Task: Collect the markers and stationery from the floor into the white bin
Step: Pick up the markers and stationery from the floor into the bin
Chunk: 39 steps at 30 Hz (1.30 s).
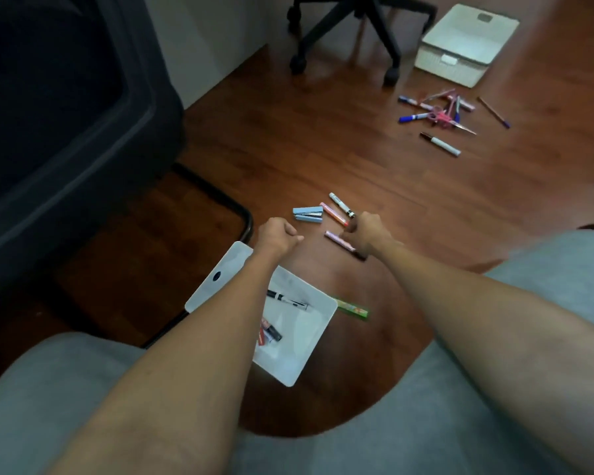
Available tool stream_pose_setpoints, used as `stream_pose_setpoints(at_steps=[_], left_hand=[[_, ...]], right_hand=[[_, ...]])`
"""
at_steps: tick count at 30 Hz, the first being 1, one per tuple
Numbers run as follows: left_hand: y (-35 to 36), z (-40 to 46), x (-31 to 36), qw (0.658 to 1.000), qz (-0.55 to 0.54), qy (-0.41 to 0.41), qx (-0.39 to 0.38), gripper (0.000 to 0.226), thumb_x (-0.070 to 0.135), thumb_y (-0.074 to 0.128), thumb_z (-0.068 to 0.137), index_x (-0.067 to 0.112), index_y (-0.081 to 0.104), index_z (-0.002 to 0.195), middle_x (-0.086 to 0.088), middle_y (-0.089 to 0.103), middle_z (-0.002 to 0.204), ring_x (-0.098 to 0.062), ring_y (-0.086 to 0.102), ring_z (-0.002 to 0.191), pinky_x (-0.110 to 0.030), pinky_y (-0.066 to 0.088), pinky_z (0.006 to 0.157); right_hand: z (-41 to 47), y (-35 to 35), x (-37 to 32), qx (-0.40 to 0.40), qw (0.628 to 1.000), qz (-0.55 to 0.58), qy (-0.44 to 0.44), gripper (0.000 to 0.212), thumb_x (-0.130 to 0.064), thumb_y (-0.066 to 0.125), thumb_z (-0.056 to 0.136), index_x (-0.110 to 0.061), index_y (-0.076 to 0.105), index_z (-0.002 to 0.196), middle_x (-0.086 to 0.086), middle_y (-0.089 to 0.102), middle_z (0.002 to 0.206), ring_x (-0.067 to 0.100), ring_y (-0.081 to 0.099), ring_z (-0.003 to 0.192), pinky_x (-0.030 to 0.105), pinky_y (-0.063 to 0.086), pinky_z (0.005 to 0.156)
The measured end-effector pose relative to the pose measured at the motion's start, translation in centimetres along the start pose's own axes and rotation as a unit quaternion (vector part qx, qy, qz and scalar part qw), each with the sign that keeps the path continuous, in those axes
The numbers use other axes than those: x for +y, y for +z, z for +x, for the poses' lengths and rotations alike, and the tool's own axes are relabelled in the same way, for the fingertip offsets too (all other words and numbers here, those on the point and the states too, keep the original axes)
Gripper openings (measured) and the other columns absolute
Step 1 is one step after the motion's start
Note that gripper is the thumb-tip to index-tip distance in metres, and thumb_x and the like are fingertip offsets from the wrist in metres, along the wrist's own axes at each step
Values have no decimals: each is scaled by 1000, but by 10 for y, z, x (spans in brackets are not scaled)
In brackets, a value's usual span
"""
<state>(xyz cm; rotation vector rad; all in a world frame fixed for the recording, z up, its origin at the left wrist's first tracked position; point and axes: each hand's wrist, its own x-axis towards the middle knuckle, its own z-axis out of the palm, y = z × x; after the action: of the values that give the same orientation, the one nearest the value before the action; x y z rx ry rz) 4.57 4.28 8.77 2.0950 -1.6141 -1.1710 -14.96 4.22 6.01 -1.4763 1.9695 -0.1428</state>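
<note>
Hands reach forward over a wood floor (288, 149) from a seated person whose grey-clad knees fill the bottom corners. The left hand (276, 234) is clenched into a loose fist above the far corner of the white bin (288, 365), with nothing visible in it. The right hand (369, 234) is curled down at the floor, its fingers (352, 231) touching the near end of a pink marker (338, 241); whether they have closed on it cannot be told.

The bin lies between the forearms, partly hidden by the left arm. Inside it are a black-and-white marker (287, 300) and a small dark and red item (270, 332), too blurred to name. A green stick (352, 308) lies on the floor just beside the bin's right edge.

Just beyond the hands lie a blue stapler (308, 214), a pink highlighter (333, 213) and a white marker (340, 204), close together. Well apart, toward the far right, a heap of pens (439, 109) lies tangled with pink scissors (441, 116), and a white marker with a dark cap (441, 144) sits alone near it. Behind the heap stands a cream basket (467, 46), beside the wheeled base of an office chair (347, 29). A dark bulky object (66, 114) fills the left side.
</note>
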Motion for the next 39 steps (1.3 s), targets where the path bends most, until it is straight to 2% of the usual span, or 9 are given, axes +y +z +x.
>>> stream_pose_setpoints(at_steps=[6,10,12,14,18,25,31,36,39], left_hand=[[49,40,-1,992,96,39,-74,21,23,80,80,11,72,96,-11,71,111,-20,64,94,-23,45,82],[70,69,-12,971,182,53,-146,29,30,86,72,15,69,91,-10,69,110,-24,67,99,-31,53,92],[80,84,-17,949,228,77,-205,31,31,88,69,17,70,90,-5,69,101,-21,67,95,-25,54,79],[83,86,-19,920,266,103,-268,35,27,91,66,16,71,92,3,68,86,-11,64,78,-16,42,58],[110,94,-34,843,357,143,-376,44,26,93,61,17,61,89,8,56,77,-16,56,77,-22,40,59],[131,91,-49,785,424,264,-367,51,24,92,61,1,60,93,-11,57,107,-31,58,93,-39,51,77],[125,108,-46,812,408,274,-317,40,17,84,72,4,60,102,-11,54,114,-27,55,103,-26,36,74],[121,118,-44,828,401,286,-269,41,21,82,74,13,59,108,-6,53,116,-26,55,104,-40,50,89],[128,116,-46,832,399,287,-257,50,26,87,68,14,59,109,-5,52,115,-24,53,103,-37,49,88]], right_hand=[[29,20,37,7,1000,7,28,21,-20,67,86,-8,78,99,20,72,107,32,69,100,31,53,85],[47,41,62,9,999,18,34,21,-19,70,85,-7,76,102,17,73,108,31,68,105,35,56,91],[59,51,75,7,999,22,38,27,-22,71,85,-6,74,108,18,70,115,31,65,109,34,54,93],[62,56,81,13,999,21,29,35,-25,72,84,-7,70,114,18,65,121,31,62,114,31,50,95],[73,74,99,0,1000,6,1,41,-26,80,78,-5,67,111,18,63,119,32,61,113,35,50,97],[82,83,107,8,1000,20,-7,47,-29,85,74,-2,65,107,19,59,120,33,60,108,35,48,92],[87,80,112,11,1000,26,-1,40,-29,83,77,-5,65,102,18,65,112,32,61,105,32,46,84],[85,75,116,23,999,25,17,44,-31,81,79,-2,65,108,21,61,120,35,60,110,39,50,95],[82,74,118,26,999,32,29,46,-30,80,80,-2,62,112,20,60,123,36,60,111,43,51,96]])
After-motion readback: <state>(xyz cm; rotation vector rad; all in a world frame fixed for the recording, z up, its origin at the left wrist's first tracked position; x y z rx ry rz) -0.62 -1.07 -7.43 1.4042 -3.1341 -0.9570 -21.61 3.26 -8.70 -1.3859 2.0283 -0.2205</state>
